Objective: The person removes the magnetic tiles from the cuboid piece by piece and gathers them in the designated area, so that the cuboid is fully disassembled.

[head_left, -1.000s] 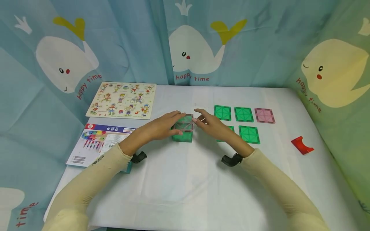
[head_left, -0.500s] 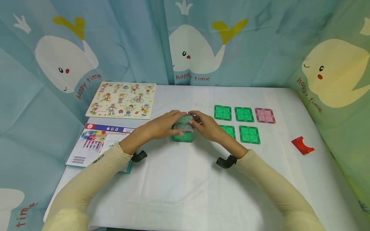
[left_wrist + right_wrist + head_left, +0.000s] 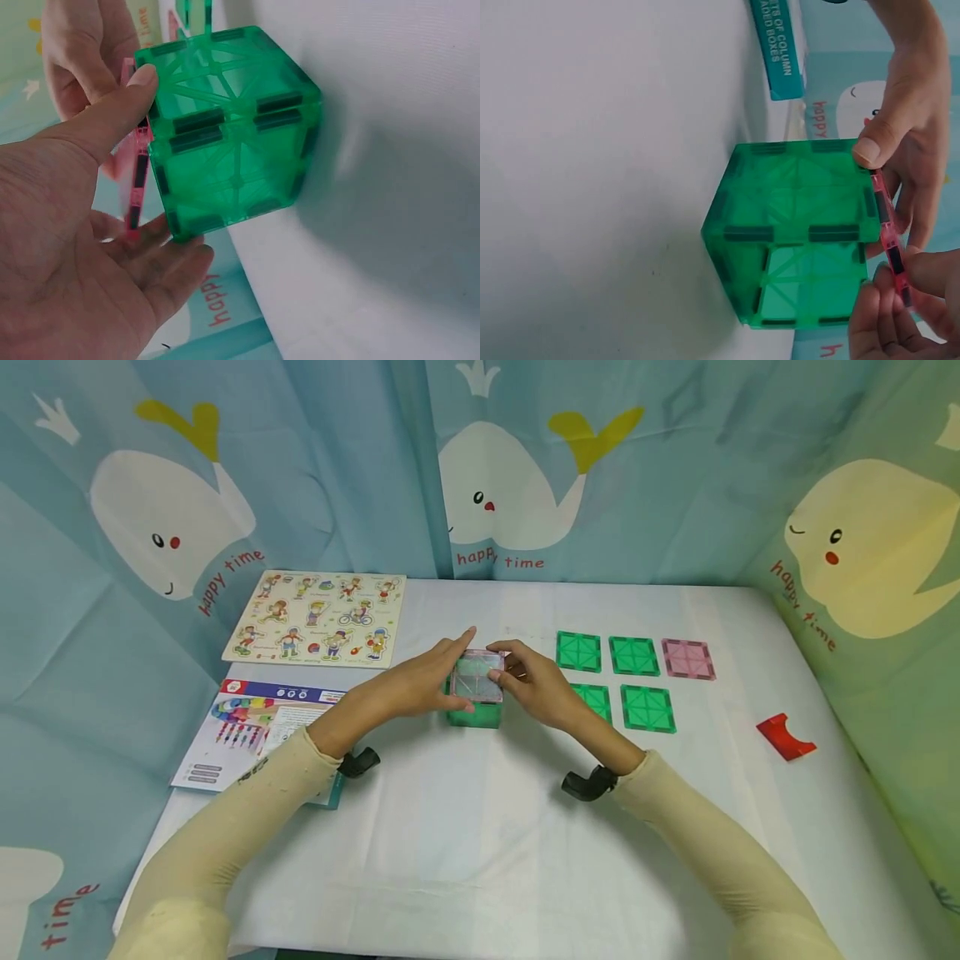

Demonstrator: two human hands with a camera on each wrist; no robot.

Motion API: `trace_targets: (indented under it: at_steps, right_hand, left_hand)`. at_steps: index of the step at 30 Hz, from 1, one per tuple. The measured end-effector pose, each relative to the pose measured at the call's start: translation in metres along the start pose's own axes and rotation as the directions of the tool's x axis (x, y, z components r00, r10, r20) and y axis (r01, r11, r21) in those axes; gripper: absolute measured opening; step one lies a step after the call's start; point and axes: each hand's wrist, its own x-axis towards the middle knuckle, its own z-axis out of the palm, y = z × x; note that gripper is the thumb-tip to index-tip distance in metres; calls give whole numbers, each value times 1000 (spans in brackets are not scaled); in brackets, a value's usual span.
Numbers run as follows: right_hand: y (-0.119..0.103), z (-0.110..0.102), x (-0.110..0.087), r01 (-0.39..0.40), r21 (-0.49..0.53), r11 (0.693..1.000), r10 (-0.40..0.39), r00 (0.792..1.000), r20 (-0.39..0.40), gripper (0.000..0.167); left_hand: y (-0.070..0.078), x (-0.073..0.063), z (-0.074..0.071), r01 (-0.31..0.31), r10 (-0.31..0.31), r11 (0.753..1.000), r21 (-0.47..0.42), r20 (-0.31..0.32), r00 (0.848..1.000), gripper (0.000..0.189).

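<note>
A cube of green magnetic tiles [image 3: 474, 717] [image 3: 240, 176] stands on the white cloth. On its top side is a see-through pink magnetic tile [image 3: 477, 679] [image 3: 890, 236], slightly tilted, with a gap along part of its edge. My left hand [image 3: 420, 682] holds the cube at its left, thumb at the near upper edge and other fingers toward the far side, the index finger raised. From the right, my right hand [image 3: 536, 687] pinches the pink tile's edge between thumb and fingers. Part of the cube's far side is hidden by the hands.
Several flat green tiles [image 3: 578, 652] and a pink tile [image 3: 688, 659] lie in rows to the right, with a red curved piece [image 3: 785, 737] beyond. At left are a picture puzzle board [image 3: 318, 620] and a printed box [image 3: 251, 735]. A whale-print curtain [image 3: 345, 468] surrounds the table.
My right hand has come in from the right and taken hold of the pink tile's edge, which now sits lifted. My left index finger has risen off the tile.
</note>
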Motion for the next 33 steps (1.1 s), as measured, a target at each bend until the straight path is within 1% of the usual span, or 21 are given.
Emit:
trace_targets:
  at_steps: [3,6,9,11,14,18,21,23,25,30,31,33]
  right_hand:
    - [1,-1,-1,26,63,998,-24,999,-28,41]
    - [1,-1,-5,56,100,993,-50,997,-64,40]
    - [0,0,-10,75,100,992,-64,992,-109,40]
    - [0,0,-13,97,91,991,-84,987,-139,40]
    - [-2,0,-18,124,75,989,-108,977,-186,41]
    - [-3,-9,-26,145,58,988,-128,964,-231,41]
    - [-1,-23,-32,149,56,987,-131,958,-256,40]
    - [3,-36,-38,145,53,988,-126,955,-269,39]
    - [7,-52,-46,131,36,991,-117,957,-267,39]
    - [26,-98,-73,55,-59,997,-67,971,-228,39]
    - [31,-108,-79,34,-78,996,-51,972,-228,39]
    - [42,-126,-92,-11,-101,995,-15,968,-251,39]
  left_hand:
    - [-1,0,0,5,-5,1000,-6,-5,1000,121]
    - [-1,0,-1,7,-7,999,-35,-13,1000,127]
    - [-1,0,-1,4,-5,998,-61,-25,1000,131]
    - [-2,0,-1,7,-8,998,-63,-27,1000,131]
    - [-2,-1,-1,24,-25,999,-49,-18,1000,126]
    - [-3,-1,-1,22,-22,1000,3,1,1000,107]
    - [-4,-1,0,12,-13,999,49,11,1000,95]
    - [-3,-1,-1,14,-15,997,70,16,1000,92]
    - [-3,-2,-1,10,-12,997,78,17,1000,90]
    - [-5,-5,-1,11,-12,997,81,15,1000,90]
    - [-5,-6,-1,14,-15,997,80,14,1000,90]
    - [-7,-8,-1,23,-24,997,76,13,1000,90]
